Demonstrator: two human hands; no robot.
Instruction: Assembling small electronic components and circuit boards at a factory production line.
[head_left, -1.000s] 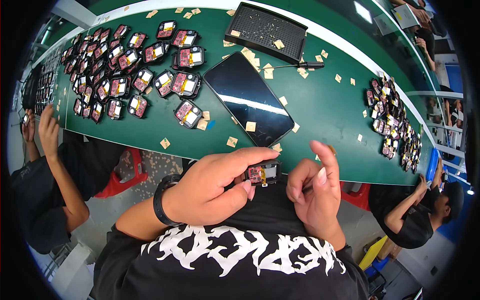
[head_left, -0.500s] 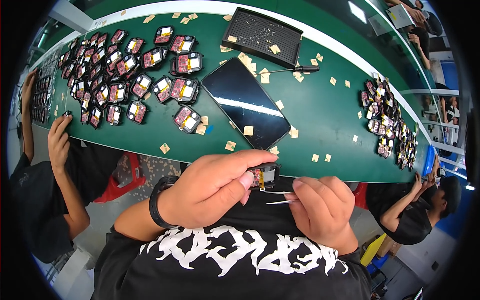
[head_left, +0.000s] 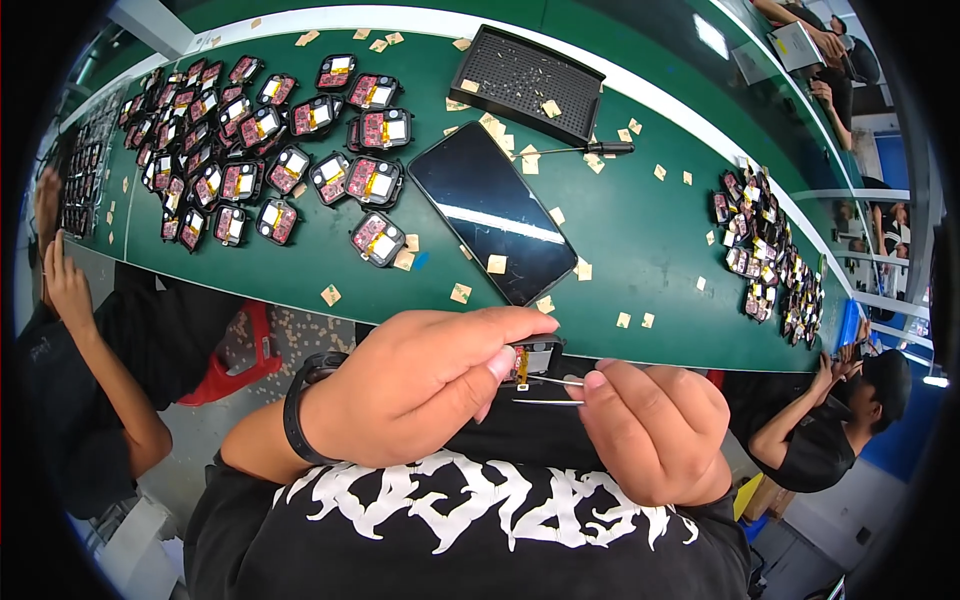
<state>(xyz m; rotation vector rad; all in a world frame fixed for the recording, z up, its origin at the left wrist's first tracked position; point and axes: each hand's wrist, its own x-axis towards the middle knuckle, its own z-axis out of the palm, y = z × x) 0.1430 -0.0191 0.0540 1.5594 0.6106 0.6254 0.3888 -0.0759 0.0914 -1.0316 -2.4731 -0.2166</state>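
My left hand (head_left: pixel 405 385) is closed around a small black device housing (head_left: pixel 542 356) at the near table edge, thumb and forefinger along its sides. A red circuit board and a yellow ribbon show inside the housing, partly covered by my fingers. In my right hand (head_left: pixel 655 430) is a pair of metal tweezers (head_left: pixel 548 402), pinched between thumb and fingers. The prongs are spread apart. The upper prong reaches the lower edge of the housing by the yellow ribbon; whether it touches is too small to tell.
A large dark phone (head_left: pixel 495 215) lies ahead of my hands. Beyond it are a black tray (head_left: pixel 530 85) and a screwdriver (head_left: pixel 610 148). Many similar open housings (head_left: pixel 240 182) cover the left; another cluster (head_left: pixel 755 240) lies right. Paper squares dot the green table (head_left: pixel 650 260). Co-workers sit both sides.
The tweezers have moved left, their upper prong now at the housing. My left hand still holds the housing. The co-worker's hand on the left has drawn back farther left.
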